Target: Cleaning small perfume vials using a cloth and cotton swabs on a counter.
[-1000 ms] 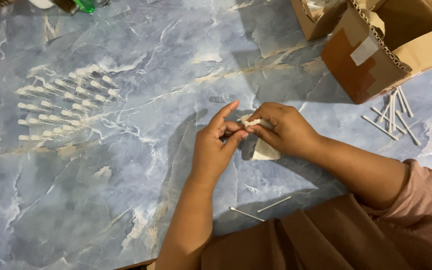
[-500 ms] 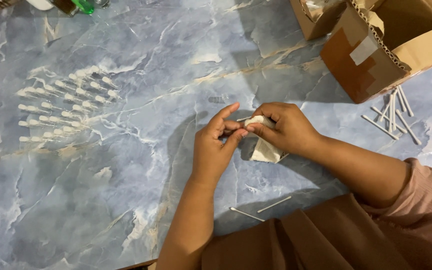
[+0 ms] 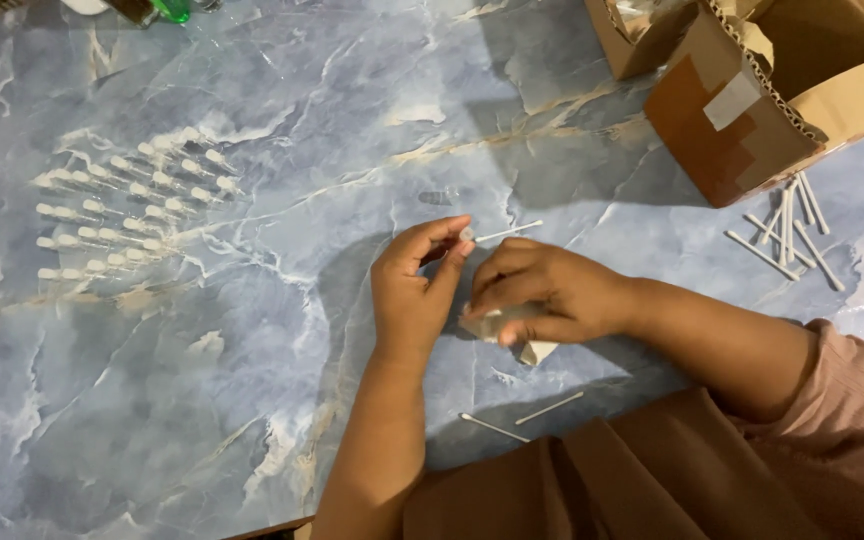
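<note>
My left hand (image 3: 414,290) pinches the padded end of a thin white stick (image 3: 505,233) between thumb and fingers, and the stick points right above the blue marbled table (image 3: 282,380). My right hand (image 3: 542,295) lies just to the right of it, closed over a small whitish wad of material (image 3: 535,349) that pokes out beneath the palm. Two more white sticks (image 3: 522,418) lie on the table in front of my lap.
Several finished tipped sticks (image 3: 127,205) lie in rows at the left. A loose bundle of plain white sticks (image 3: 787,228) sits at the right beside an open cardboard box (image 3: 762,95). A green bottle (image 3: 172,10) stands at the top edge.
My hands were pressed together around the stick and wad. Now they have come apart: the left hand holds the stick alone, and the right hand has dropped lower with the wad.
</note>
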